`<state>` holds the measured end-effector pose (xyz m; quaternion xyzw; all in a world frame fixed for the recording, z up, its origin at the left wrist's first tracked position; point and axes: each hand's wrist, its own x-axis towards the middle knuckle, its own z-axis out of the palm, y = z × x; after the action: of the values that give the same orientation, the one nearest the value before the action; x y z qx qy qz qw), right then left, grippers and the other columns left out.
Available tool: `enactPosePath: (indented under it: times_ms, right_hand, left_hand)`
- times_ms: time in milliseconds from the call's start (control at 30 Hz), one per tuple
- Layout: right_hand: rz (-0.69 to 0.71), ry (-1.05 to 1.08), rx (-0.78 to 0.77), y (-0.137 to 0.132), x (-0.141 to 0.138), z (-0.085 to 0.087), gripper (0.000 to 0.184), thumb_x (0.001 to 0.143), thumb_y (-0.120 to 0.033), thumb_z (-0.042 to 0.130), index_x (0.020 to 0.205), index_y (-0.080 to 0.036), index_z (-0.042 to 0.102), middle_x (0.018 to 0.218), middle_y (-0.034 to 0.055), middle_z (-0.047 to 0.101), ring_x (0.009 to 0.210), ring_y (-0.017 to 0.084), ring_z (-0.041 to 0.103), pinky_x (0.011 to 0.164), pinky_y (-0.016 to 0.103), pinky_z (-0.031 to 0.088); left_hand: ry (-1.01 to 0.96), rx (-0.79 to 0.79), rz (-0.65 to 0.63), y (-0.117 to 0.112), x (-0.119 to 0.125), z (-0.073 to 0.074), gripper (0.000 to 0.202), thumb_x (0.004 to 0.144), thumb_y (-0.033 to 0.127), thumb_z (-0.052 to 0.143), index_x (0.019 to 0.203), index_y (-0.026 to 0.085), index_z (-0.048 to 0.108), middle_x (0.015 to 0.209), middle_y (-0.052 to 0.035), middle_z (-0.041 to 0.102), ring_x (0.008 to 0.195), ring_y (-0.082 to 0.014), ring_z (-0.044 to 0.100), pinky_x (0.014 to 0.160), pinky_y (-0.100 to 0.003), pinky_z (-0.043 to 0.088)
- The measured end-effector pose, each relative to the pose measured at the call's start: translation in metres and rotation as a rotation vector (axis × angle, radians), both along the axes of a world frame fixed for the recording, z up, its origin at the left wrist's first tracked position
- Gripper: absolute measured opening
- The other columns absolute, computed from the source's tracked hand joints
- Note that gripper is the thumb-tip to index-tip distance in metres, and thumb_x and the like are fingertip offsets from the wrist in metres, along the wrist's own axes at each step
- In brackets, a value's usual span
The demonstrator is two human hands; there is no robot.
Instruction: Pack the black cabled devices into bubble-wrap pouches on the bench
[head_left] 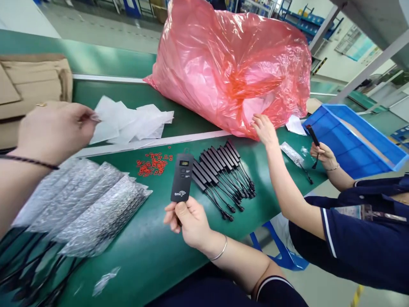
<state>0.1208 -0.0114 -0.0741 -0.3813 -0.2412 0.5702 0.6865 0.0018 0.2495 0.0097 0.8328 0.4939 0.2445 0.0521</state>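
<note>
My right hand (pixel 191 221) grips the lower end of a black handheld remote (pixel 181 177) marked "tmc", with a small lit display and two buttons facing up. My left hand (pixel 57 128) is closed in a pinch at the left edge of the thin white sheets (pixel 128 121); whatever is between its fingertips is too small to make out. Beside the remote lies a row of slim black sticks with cables (pixel 220 160). Small red rings (pixel 155 164) are scattered left of the remote. Bubble-wrapped bundles with black cables (pixel 92 209) lie below my left forearm.
A large pink plastic bag (pixel 230 68) fills the table's far side. Brown cardboard (pixel 35 81) stands at the left. At right, a co-worker's one hand (pixel 265 130) reaches to the bag; the other hand (pixel 324 155) holds a black cabled stick beside a blue bin (pixel 341 140).
</note>
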Motion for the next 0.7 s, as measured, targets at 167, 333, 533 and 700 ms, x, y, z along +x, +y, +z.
enactPosePath:
  times_ms: [167, 333, 533, 700]
  right_hand:
    - [-0.058, -0.033, 0.036, -0.002, 0.007, 0.022, 0.025, 0.086, -0.048, 0.056, 0.082, -0.023, 0.061, 0.121, 0.0026, 0.059, 0.099, 0.018, 0.061, 0.045, 0.019, 0.041]
    - [-0.285, -0.008, -0.009, 0.006, 0.022, 0.034, 0.032, 0.073, -0.046, 0.073, 0.073, -0.022, 0.052, 0.091, -0.0005, 0.062, 0.071, 0.010, 0.057, 0.042, 0.017, 0.036]
    - [-0.348, -0.165, -0.025, 0.002, 0.028, 0.035, 0.029, 0.074, -0.046, 0.071, 0.081, -0.020, 0.061, 0.083, 0.0002, 0.063, 0.051, 0.005, 0.040, 0.038, 0.018, 0.031]
    - [-0.106, -0.477, 0.045, -0.007, 0.044, 0.035, 0.021, 0.081, -0.039, 0.066, 0.079, -0.018, 0.068, 0.083, 0.0019, 0.064, 0.049, 0.004, 0.044, 0.038, 0.018, 0.032]
  left_hand:
    - [-0.836, -0.384, -0.203, -0.108, -0.003, 0.016, 0.025, 0.075, 0.040, 0.068, 0.089, 0.023, 0.057, 0.090, 0.0055, 0.067, 0.086, -0.0184, 0.064, 0.085, -0.040, 0.052]
    - [-1.239, -1.002, -0.417, -0.154, -0.001, -0.010, 0.031, 0.071, 0.031, 0.076, 0.082, 0.016, 0.051, 0.081, -0.0017, 0.066, 0.078, -0.0169, 0.065, 0.072, -0.035, 0.057]
    - [-1.327, -0.967, -0.491, -0.173, -0.017, -0.020, 0.034, 0.073, 0.038, 0.074, 0.076, 0.015, 0.050, 0.082, -0.0012, 0.062, 0.077, -0.0134, 0.062, 0.072, -0.029, 0.055]
    - [-1.063, -1.126, -0.573, -0.176, -0.052, 0.004, 0.047, 0.077, 0.052, 0.064, 0.107, 0.016, 0.059, 0.091, -0.0067, 0.066, 0.079, -0.0172, 0.062, 0.064, -0.025, 0.048]
